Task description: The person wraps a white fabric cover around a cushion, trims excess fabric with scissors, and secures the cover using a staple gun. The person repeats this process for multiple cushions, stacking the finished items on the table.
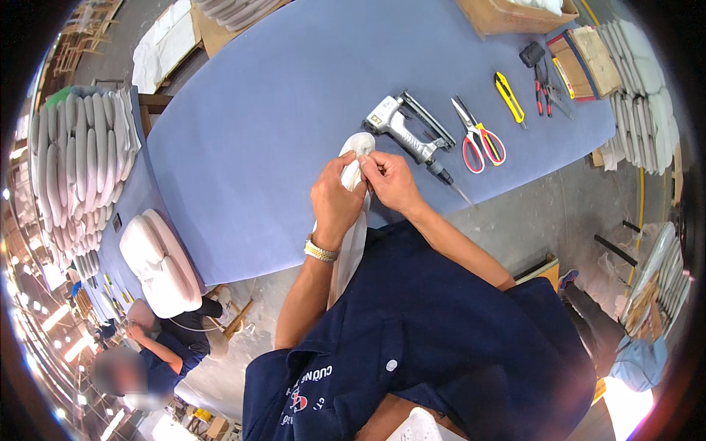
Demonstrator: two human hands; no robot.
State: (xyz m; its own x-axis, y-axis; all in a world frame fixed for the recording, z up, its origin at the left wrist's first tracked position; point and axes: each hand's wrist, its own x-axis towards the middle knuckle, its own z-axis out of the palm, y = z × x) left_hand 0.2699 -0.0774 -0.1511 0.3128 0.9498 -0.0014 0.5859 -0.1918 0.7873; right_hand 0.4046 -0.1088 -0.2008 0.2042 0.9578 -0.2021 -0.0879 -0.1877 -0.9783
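Both hands meet at the near edge of the blue work table [279, 132], closed on one long white upholstered piece [354, 220] that stands on end between table and body. The left hand [334, 202], a metal watch [321, 251] on its wrist, wraps around the side of the piece with fingers curled tight, steadying it so it cannot twist. The right hand [390, 180] pinches the white covering near the rounded top end, which lies on the table edge; the grip looks like that of someone pulling fabric taut over padding, though the fingertips themselves are partly hidden. The lower part of the piece hangs down past the table edge against the dark blue shirt, which braces it. Just beyond the right hand lies a grey pneumatic stapler [404, 128], nose toward the person, placed within a short reach. Further right along the table sit red-handled scissors [478, 136], a yellow utility knife [509, 95] and small pliers [543, 88], ranged in a row, each easy to pick out. At the far left stand stacks of similar white padded pieces [81, 162], and a co-worker [158, 345] bends beside another cushion [158, 261].
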